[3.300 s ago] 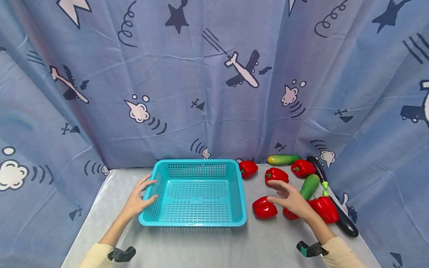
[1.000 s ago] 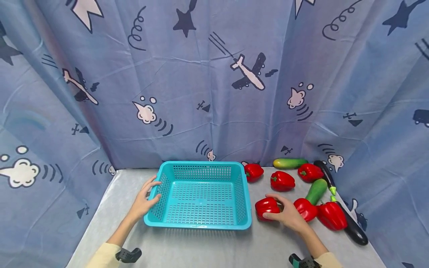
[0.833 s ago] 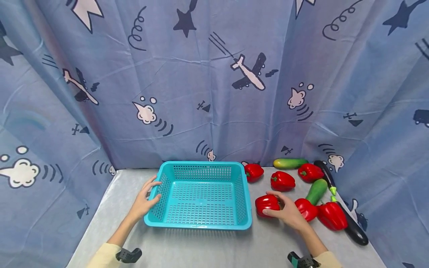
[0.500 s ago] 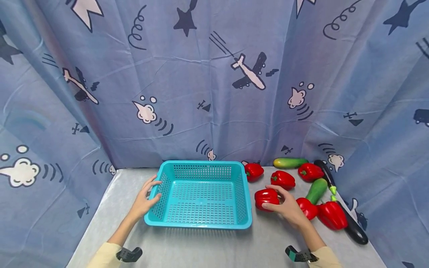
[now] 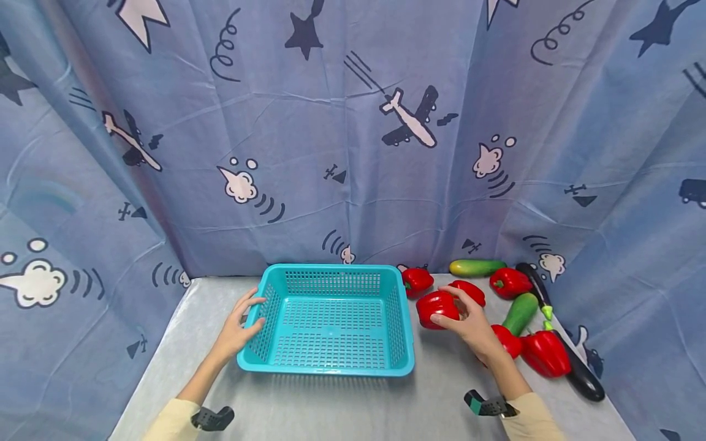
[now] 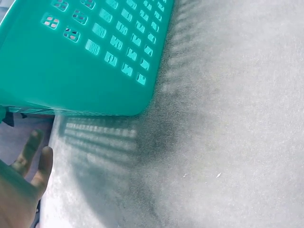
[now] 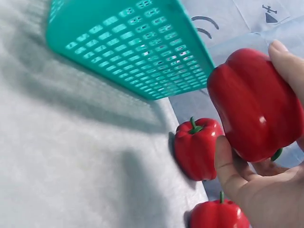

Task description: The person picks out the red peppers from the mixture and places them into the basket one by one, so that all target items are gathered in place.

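Note:
My right hand (image 5: 473, 324) grips a red bell pepper (image 5: 437, 309), thumb on one side and fingers on the other. In the right wrist view, the held bell pepper (image 7: 256, 104) is raised above the table, right of the basket, its green stem partly behind the hand. A turquoise plastic basket (image 5: 325, 371) with slotted walls stands in the middle, nothing inside it. At its left rim is my left hand (image 5: 234, 331), fingers spread and relaxed, fingertips overlapping the rim in the head view. The left wrist view shows two of its fingers (image 6: 43, 168) outside the basket.
Several more red bell peppers lie at the right, one (image 5: 417, 282) close to the basket and one (image 5: 546, 353) farther out. Among them are a green cucumber (image 5: 521, 313), a yellow-green cucumber (image 5: 477, 267) and two dark eggplants, one (image 5: 578, 369) near the edge. A blue printed curtain (image 5: 353, 153) hangs behind.
My right hand has closed round the near bell pepper, lifted it and moved it away from me, toward the back. It now overlaps another pepper. The left hand stays at the rim.

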A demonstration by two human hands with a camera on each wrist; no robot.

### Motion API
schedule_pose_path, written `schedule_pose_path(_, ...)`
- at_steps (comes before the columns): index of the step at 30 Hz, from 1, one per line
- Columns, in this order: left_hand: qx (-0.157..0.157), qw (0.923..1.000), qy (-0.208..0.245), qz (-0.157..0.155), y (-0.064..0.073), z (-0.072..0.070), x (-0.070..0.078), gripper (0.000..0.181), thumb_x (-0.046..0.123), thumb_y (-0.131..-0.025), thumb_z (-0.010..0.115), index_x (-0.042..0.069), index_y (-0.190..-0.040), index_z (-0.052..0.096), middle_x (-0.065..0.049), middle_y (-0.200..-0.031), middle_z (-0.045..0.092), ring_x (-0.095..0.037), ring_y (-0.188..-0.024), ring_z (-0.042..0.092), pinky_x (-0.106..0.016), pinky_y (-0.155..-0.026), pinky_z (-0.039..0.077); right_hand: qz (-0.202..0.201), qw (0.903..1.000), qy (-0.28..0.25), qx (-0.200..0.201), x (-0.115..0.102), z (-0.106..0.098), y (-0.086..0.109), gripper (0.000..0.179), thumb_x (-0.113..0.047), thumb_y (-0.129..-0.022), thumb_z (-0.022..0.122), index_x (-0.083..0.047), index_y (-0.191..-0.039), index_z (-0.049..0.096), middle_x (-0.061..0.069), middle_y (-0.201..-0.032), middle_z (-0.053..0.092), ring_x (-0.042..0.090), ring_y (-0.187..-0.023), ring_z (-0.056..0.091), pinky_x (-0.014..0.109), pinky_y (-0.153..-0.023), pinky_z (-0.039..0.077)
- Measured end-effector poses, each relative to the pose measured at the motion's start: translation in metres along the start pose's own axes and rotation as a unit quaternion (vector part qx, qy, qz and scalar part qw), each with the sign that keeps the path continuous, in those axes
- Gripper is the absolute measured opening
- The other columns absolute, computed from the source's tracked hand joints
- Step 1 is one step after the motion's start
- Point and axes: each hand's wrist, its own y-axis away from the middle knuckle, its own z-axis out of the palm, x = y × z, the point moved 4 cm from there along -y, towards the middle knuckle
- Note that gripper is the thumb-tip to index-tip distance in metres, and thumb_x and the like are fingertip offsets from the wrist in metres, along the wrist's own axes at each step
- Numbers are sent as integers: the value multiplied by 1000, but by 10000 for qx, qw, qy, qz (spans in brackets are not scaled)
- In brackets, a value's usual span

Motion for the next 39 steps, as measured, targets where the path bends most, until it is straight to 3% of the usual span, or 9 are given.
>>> schedule_pose_path(3,-57,10000,-53,-33,1,-3,12,43,-10,-91,66,-14,-132,55,-35,-154,29,-56,-136,34,-64,-93,42,-93,9999,-78,-16,-5,1,-5,80,-25,-85,84,-12,-152,43,19,-144,42,41,-131,36,37,-83,55)
schedule_pose_path(6,-37,10000,-37,-52,1,-3,13,42,-10,-91,67,-13,-132,56,-34,-154,30,-54,-136,35,-64,-93,42,-225,9995,-190,-78,-11,3,-10,78,-22,-86,84,-12,-152,44,19,-143,43,40,-129,39,36,-82,55)
schedule_pose_path(13,-29,10000,-11,7,-1,2,-26,44,-4,-93,68,-3,-135,58,-25,-159,29,-47,-140,34,-61,-95,42,-18,9941,-1043,-287,-20,7,-17,76,-13,-89,79,-8,-151,35,23,-143,43,42,-126,42,40,-82,56)
schedule_pose_path(18,-27,10000,87,-22,0,2,-35,43,-2,-93,68,0,-136,58,-22,-160,29,-46,-141,32,-63,-96,41,200,9939,-1058,-232,-24,9,-19,76,-15,-89,80,-5,-148,33,23,-146,44,41,-128,43,42,-87,55)
schedule_pose_path(23,24,10000,57,-30,0,2,-30,44,-5,-93,67,-2,-135,58,-24,-159,29,-45,-141,33,-63,-95,41,305,9957,-848,-227,-28,10,-23,77,-21,-89,81,-8,-150,36,23,-145,44,42,-128,42,46,-90,53)
schedule_pose_path(29,58,10000,64,-25,0,0,0,43,-12,-91,65,-10,-132,56,-33,-156,29,-53,-138,32,-66,-93,40,285,9962,-781,-239,-33,15,-29,72,-23,-88,81,-8,-148,43,22,-146,42,43,-129,40,49,-92,52)
schedule_pose_path(32,21,10000,24,-54,0,-1,8,42,-11,-91,65,-12,-132,56,-35,-155,29,-55,-137,33,-65,-94,41,217,9949,-928,-333,-35,21,-33,67,-19,-88,81,-7,-145,47,21,-145,42,43,-130,39,50,-90,52)
schedule_pose_path(35,38,10000,71,-53,0,-1,2,43,-12,-90,65,-12,-132,56,-34,-155,29,-54,-137,32,-67,-94,40,74,9929,-1066,-514,-40,28,-36,64,-13,-88,80,-6,-143,48,21,-145,42,45,-130,39,49,-87,54)
schedule_pose_path(39,68,9999,94,-17,-1,1,-15,44,-10,-91,66,-6,-134,57,-29,-157,29,-50,-139,32,-67,-94,40,-101,9925,-1036,-644,-49,37,-41,61,-14,-89,79,-6,-142,49,21,-143,44,46,-128,42,50,-84,55)
